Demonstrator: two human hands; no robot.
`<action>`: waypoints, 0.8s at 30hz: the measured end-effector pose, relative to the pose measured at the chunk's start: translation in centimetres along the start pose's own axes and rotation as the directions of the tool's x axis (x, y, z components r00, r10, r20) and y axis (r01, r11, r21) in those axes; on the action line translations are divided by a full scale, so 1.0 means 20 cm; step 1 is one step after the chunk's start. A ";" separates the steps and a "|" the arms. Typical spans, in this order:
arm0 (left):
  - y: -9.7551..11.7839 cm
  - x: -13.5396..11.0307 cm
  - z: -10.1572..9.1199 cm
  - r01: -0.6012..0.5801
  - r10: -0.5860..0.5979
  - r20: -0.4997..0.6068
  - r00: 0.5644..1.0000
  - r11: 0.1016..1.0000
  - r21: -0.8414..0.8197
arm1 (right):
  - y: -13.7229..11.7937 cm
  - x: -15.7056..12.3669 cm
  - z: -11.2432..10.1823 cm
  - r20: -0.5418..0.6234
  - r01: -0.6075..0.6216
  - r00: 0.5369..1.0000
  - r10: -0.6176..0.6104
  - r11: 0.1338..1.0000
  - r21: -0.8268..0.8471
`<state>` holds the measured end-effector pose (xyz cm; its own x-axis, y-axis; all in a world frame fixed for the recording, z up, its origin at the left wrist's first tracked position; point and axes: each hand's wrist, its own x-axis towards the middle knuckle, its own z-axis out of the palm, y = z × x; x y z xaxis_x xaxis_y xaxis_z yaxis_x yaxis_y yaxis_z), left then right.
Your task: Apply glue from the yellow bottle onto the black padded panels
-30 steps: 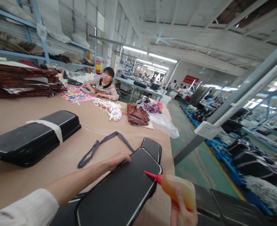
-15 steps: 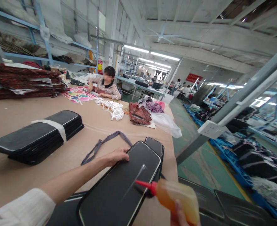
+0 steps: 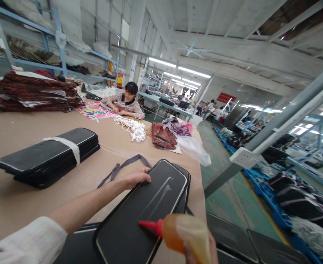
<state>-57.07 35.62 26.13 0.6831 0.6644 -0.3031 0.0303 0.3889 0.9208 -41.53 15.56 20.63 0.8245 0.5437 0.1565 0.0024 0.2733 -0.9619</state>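
A black flat panel with a pale edge line (image 3: 128,223) lies on top of other black panels at the near edge of the brown table (image 3: 15,146). My left hand (image 3: 135,177) rests palm down on the panel's far left edge. My right hand (image 3: 198,253), mostly cut off at the bottom, grips an orange squeeze bottle with a red nozzle (image 3: 177,233). The nozzle tip touches the panel's surface near its middle. A shiny streak runs along the panel from the far end toward the nozzle.
A banded stack of black panels (image 3: 48,156) lies to the left. A grey strap (image 3: 123,167), white ribbon pile (image 3: 132,128), red fabric (image 3: 162,135) and plastic bag (image 3: 194,148) lie farther off. A seated person (image 3: 127,104) works at the far end. Dark fabric stacks (image 3: 32,91) stand at back left.
The bottle's nozzle has travelled from the panel's far right corner toward me along its surface, leaving a shiny streak. My left hand stays on the panel's edge.
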 end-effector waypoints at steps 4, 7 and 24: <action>0.02 -0.04 0.07 0.013 -0.014 0.088 0.996 1.000 0.014 | -0.19 0.26 0.10 -0.114 0.058 0.993 -0.036 0.979 0.197; 0.02 -0.04 0.11 0.003 -0.005 0.099 0.995 1.000 0.030 | -0.21 0.25 0.13 -0.123 0.071 0.991 -0.050 0.983 0.168; 0.05 -0.13 0.11 -0.081 0.077 0.054 0.996 0.993 0.084 | -0.19 -0.01 -0.09 -0.038 -0.057 0.997 0.061 0.994 0.095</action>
<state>-57.10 32.88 28.40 0.7218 0.6570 -0.2178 0.0361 0.2786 0.9597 -40.74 12.93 23.81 0.8439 0.5290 0.0894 -0.0982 0.3162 -0.9436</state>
